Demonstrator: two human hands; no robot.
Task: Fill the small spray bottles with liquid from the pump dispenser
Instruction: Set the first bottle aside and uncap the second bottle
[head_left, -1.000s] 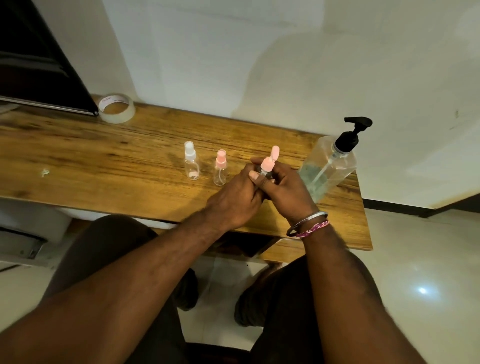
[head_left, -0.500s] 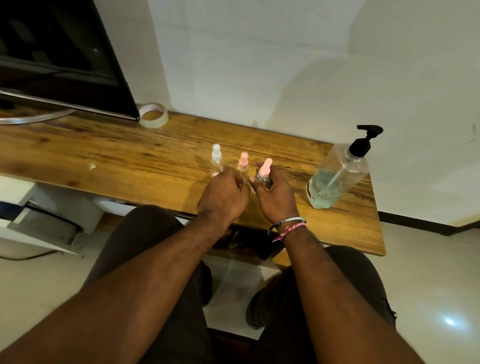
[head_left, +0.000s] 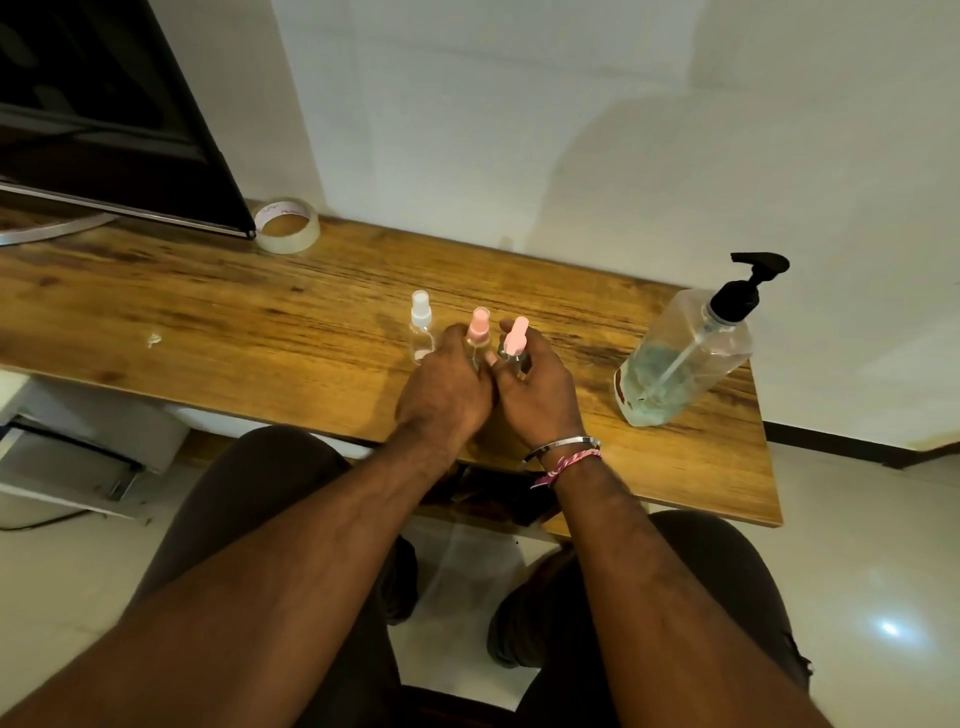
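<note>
Right hand (head_left: 537, 387) fingers (head_left: 511, 328) curled round pink-capped spray bottle (head_left: 515, 340), gripping clear body; cap pokes above fingers, tilted. Left hand (head_left: 444, 387) knuckles bent, pressed against right hand; cannot tell what it holds. Second pink-capped bottle (head_left: 478, 327) just behind left fingers, upright. White-capped bottle (head_left: 421, 327) beside it, clear plastic, apart from hands. Pump dispenser (head_left: 685, 353) well right on wood-grain surface (head_left: 260, 322), transparent, black pump, partly filled. Tape roll (head_left: 285, 224) far back.
</note>
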